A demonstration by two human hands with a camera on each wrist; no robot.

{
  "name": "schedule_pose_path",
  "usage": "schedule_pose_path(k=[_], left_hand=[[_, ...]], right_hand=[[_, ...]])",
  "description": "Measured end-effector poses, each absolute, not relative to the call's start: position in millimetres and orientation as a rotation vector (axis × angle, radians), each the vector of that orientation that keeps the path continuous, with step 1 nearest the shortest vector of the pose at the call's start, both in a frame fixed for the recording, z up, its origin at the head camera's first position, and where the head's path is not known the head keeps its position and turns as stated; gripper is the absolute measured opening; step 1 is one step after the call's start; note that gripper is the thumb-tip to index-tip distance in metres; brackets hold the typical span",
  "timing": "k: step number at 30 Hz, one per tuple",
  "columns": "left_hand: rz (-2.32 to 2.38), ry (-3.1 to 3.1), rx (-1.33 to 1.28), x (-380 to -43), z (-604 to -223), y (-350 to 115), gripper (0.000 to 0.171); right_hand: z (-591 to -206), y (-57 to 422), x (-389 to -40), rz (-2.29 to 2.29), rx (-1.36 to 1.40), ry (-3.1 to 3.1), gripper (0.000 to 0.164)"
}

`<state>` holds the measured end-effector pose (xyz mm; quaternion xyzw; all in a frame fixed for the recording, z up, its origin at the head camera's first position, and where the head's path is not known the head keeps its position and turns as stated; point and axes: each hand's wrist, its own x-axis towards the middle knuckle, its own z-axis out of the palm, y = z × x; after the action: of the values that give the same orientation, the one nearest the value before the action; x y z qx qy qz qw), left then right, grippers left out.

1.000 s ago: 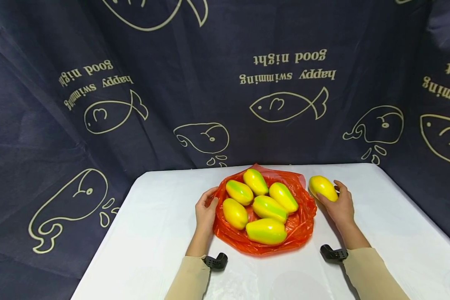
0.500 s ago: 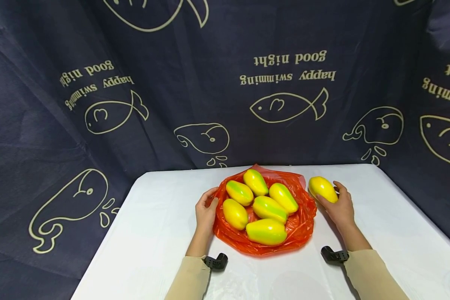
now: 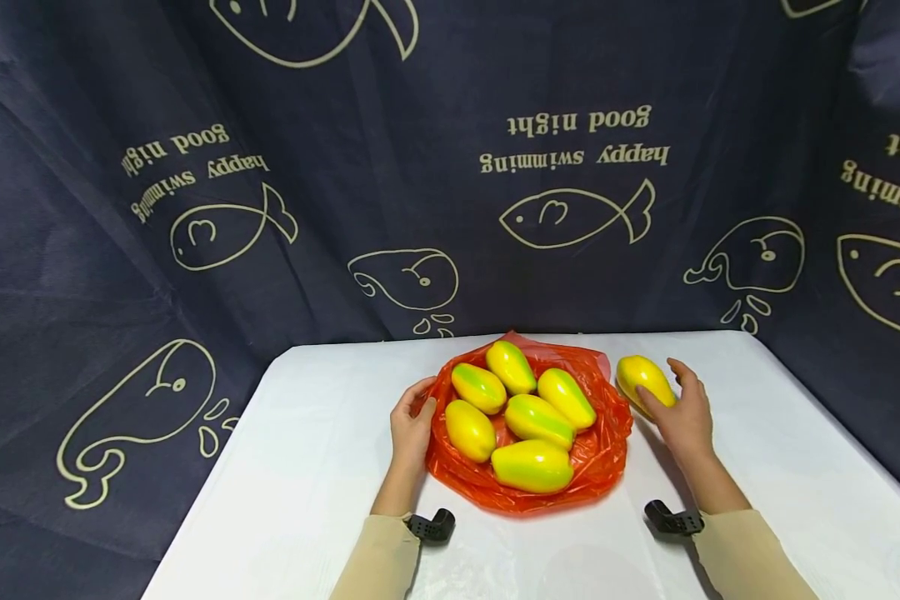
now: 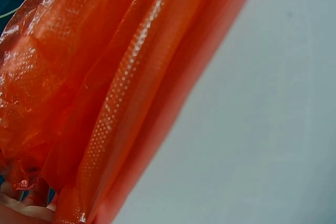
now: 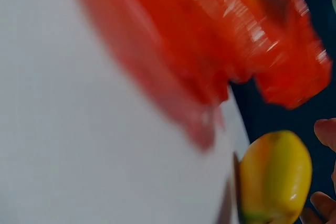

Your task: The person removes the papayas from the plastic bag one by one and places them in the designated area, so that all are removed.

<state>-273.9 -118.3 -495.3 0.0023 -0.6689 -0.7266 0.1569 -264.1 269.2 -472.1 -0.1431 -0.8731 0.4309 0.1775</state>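
Note:
A red plastic bag point(image 3: 600, 467) lies spread wide on the table, with several yellow-green papayas point(image 3: 532, 466) inside it. At the bag's left edge, my left hand point(image 3: 411, 429) holds the rim; in the left wrist view its fingers point(image 4: 26, 211) show only partly beside the red film. Outside the bag, to its right, one more papaya point(image 3: 642, 379) rests on the table. My right hand point(image 3: 686, 417) is beside that papaya, thumb and fingers spread around its near right end. In the right wrist view a gap shows between the papaya point(image 5: 275, 177) and the fingers.
The white table point(image 3: 322, 433) reaches its far edge just behind the bag. Dark blue cloth point(image 3: 450, 167) with fish and whale drawings hangs behind and at the sides. A black wrist camera point(image 3: 432, 525) sits on the left wrist, another black camera point(image 3: 671, 518) on the right.
My right hand's fingers have loosened from the single papaya and the hand has shifted slightly back to the right. The papaya, the bag and my left hand stay in place.

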Motion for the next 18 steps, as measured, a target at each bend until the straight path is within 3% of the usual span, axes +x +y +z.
schedule_pose_path(k=[12,18], left_hand=[[-2.144,-1.945,0.067,-274.7,-494.6,-120.4,0.033],[-2.146,-1.932,0.047,-273.5,-494.6,-119.6,0.033]], right_hand=[[-440.8,249.8,-245.6,1.313,-0.115,-2.314,0.061],[-427.9,234.0,-239.1,1.392,-0.008,-2.339,0.062]])
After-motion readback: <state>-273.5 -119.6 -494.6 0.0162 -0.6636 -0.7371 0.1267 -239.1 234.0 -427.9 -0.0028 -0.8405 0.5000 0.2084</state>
